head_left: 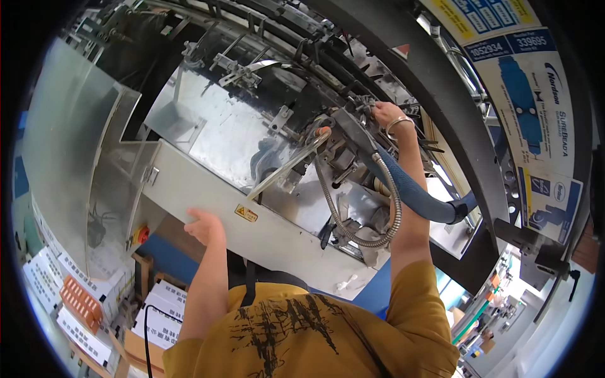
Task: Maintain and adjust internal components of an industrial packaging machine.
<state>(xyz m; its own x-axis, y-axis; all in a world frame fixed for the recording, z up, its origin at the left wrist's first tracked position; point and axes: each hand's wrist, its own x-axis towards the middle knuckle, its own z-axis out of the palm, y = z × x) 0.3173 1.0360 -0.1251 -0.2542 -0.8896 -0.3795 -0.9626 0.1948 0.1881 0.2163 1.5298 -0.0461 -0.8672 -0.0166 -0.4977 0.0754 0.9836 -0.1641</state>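
My right hand (387,114) reaches deep into a machine, its fingers curled at a dark metal fitting (364,106); what they hold is too small to make out. A bracelet (398,123) circles that wrist. Beside the right forearm run a thick blue-grey sleeved hose (409,189) and a flexible metal conduit (340,222). My left hand (207,228) is at the pale front panel (189,183) of the machine, fingers apart and holding nothing. Whether it touches the panel I cannot tell. An orange-tipped pipe (322,131) slants across the machine's middle.
A clear guard door (69,138) stands at the left, with a red-and-yellow switch (140,235) below it. Printed cartons (161,309) and an orange plastic basket (80,303) sit lower left. A dark frame beam (466,126) arches on the right beside posters (535,101).
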